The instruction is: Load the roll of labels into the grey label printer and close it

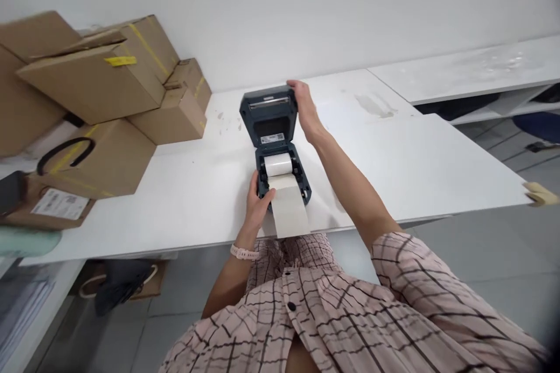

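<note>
"Where did the printer (275, 148) stand?"

"On the white bench (210, 186), close to the front edge, right before the person. Its lid (266, 113) was tipped up and back, and a white roll (278, 164) sat inside the base."

"And the paper strip (290, 213)?"

"It lay out over the front of the printer, toward the person, with its end at the bench's edge."

"What were the hands doing?"

"The left hand (257, 204) had the front left corner of the base, fingers along the outer side, thumb over the top beside the strip. The right hand (306, 108) was closed around the lid's upper right corner."

"Anything on the wrist?"

"A pale pink band (244, 253) on the left one. The shirt (350, 303) was pink, with dark checks."

"And farther off?"

"Cardboard boxes (91, 81) were piled to the left, some with yellow tape (121, 61). A plain white wall (280, 11) rose behind the bench."
</note>
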A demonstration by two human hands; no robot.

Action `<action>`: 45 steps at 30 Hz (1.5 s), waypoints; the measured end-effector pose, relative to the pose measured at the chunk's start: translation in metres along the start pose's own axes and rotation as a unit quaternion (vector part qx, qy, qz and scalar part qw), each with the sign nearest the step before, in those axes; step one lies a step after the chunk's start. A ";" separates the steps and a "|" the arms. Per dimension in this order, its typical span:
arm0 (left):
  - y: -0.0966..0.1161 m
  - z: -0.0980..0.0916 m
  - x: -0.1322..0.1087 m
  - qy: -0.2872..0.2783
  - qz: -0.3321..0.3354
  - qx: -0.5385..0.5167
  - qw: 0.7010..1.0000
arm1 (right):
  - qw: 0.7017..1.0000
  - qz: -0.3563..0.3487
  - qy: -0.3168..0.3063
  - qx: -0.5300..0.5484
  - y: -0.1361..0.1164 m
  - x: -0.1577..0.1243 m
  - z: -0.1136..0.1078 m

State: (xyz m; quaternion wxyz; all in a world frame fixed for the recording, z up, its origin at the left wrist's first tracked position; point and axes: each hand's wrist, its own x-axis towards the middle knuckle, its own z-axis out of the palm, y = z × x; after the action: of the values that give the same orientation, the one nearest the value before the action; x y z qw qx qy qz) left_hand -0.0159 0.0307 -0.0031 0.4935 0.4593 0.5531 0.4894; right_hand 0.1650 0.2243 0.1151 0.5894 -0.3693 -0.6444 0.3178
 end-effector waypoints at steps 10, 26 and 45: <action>0.018 -0.006 -0.020 0.091 0.001 -0.065 0.994 | 0.999 0.037 -0.014 0.003 -0.009 -0.184 -0.016; -0.010 0.007 -0.011 0.086 0.006 -0.047 0.995 | 0.933 0.317 -0.047 0.164 0.016 -0.208 -0.018; -0.001 0.014 -0.081 -0.095 -0.172 -0.029 0.980 | 0.957 0.271 -0.026 0.103 0.012 -0.209 -0.012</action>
State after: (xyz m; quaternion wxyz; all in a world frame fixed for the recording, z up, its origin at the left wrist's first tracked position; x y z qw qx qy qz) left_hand 0.0049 -0.0484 0.0033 0.6339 0.3875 0.5595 0.3675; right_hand 0.1850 0.0522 -0.0034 0.4990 -0.4589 -0.4990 0.5398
